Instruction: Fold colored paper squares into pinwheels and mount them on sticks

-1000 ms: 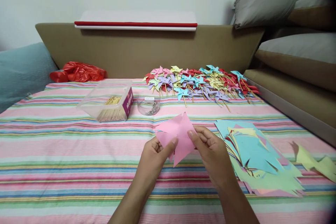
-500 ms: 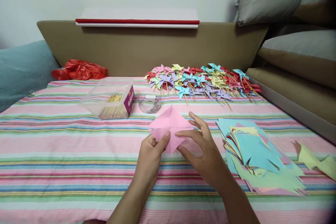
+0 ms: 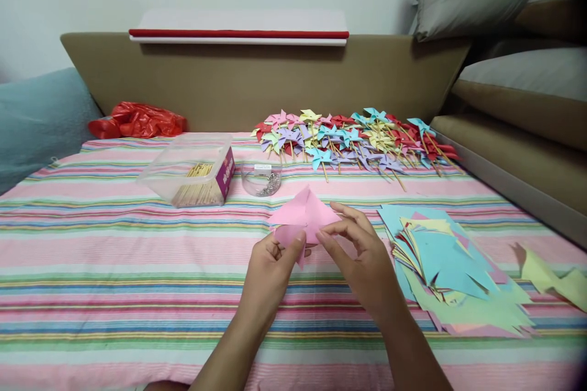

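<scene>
Both hands hold a pink cut paper square (image 3: 302, 214) just above the striped bedspread (image 3: 114, 269). My left hand (image 3: 270, 272) pinches its lower left part between thumb and fingers. My right hand (image 3: 367, 263) pinches a flap toward the paper's middle with thumb and forefinger, other fingers curled. The paper is partly folded, with one corner pointing up.
A stack of cut coloured papers (image 3: 447, 263) lies right of my hands, with yellow-green scraps (image 3: 554, 281) further right. Behind are a pile of finished pinwheels (image 3: 353, 137), a small clear pin cup (image 3: 261, 180), a clear box of sticks (image 3: 195, 171) and a red bag (image 3: 137, 121).
The pink paper went from held up, to spread flat, to partly folded. My right hand opened over it, then closed again on a flap near the centre.
</scene>
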The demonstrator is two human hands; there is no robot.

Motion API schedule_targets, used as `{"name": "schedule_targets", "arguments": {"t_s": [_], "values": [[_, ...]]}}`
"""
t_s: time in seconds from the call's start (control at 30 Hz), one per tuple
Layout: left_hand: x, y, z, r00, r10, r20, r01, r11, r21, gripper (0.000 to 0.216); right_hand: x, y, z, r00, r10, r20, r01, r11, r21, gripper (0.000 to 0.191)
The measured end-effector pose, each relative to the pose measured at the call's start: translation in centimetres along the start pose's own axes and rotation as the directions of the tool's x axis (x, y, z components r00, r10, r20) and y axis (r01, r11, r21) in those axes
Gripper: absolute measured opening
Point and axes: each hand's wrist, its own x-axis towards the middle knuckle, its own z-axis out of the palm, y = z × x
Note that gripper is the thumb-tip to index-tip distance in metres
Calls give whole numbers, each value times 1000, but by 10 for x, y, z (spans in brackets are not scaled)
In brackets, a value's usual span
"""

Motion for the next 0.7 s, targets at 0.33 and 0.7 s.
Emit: {"name": "schedule_targets", "arguments": {"t_s": [0.33, 0.7], "values": [[-1, 9, 3, 1000, 13, 2, -13, 999, 36, 32, -1, 2, 2, 998, 55, -16, -53, 995, 81, 15], [-1, 7, 3, 1000, 12, -17, -11, 997, 81, 34, 0, -1, 3, 999, 27, -24, -25, 998, 57, 15]]}}
